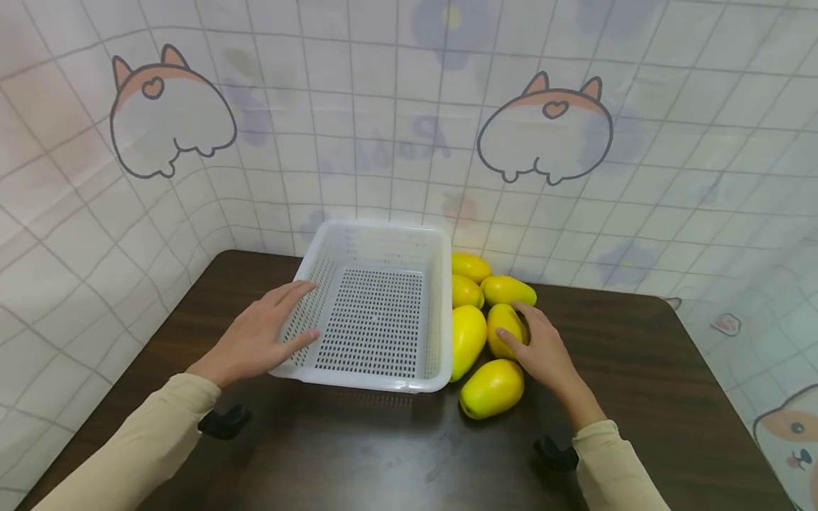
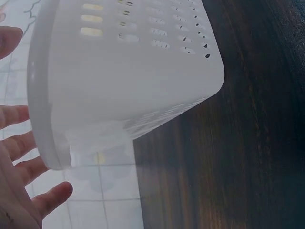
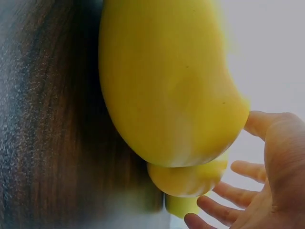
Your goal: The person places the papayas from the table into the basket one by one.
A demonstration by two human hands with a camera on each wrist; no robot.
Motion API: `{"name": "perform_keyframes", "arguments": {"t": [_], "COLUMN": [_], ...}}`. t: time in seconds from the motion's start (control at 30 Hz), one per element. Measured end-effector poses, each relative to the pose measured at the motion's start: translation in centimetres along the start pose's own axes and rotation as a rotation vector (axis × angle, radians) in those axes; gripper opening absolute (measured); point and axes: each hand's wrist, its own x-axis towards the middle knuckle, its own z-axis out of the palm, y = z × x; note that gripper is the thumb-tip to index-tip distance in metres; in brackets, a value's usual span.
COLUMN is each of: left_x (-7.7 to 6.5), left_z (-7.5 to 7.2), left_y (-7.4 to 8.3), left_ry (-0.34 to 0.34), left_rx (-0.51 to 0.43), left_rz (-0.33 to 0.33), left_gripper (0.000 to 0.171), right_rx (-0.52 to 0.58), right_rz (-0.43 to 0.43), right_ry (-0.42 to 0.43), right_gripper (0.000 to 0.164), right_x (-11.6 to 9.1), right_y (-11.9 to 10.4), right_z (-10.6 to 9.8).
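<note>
While six mangoes (image 1: pixel 498 324) adjoin one basket (image 1: pixel 377 384), left fingers (image 1: pixel 300 342) and right fingers (image 3: pixel 237 195) spread loosely.

A white perforated basket (image 1: pixel 373 321) stands upright, with six smooth yellow fruits (image 1: pixel 469 341) clustered along its right side.

White basket (image 1: pixel 358 380): one, standing on one dark table (image 1: pixel 351 454). Yellow fruits (image 1: pixel 469 342): six showing, lying right of the basket. Hands: one left hand (image 1: pixel 258 332), one right hand (image 1: pixel 546 351), flanking the basket.
</note>
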Motion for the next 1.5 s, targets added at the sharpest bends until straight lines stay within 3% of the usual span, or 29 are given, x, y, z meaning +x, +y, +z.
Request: {"name": "perform_keyframes", "arguments": {"t": [0.33, 0.63, 1.5], "left_x": [-1.2, -1.3, -1.7], "left_z": [-0.2, -0.2, 1.5], "left_y": [-1.5, -2.5, -3.2], "left_ry": [-0.003, -0.016, -0.072], "left_rx": [-0.042, -0.065, -0.220], "left_rz": [-0.073, -0.093, -0.184], "left_gripper": [0.070, 0.072, 0.062], "right_rx": [0.046, 0.107, 0.142], "right_rz": [0.032, 0.049, 0.110], "right_ry": [-0.047, -0.064, -0.060], "right_gripper": [0.072, 0.073, 0.074], "right_x": [0.3, 0.3, 0.7], "right_y": [0.3, 0.1, 1.2], "right_z": [0.1, 0.2, 1.0]}}
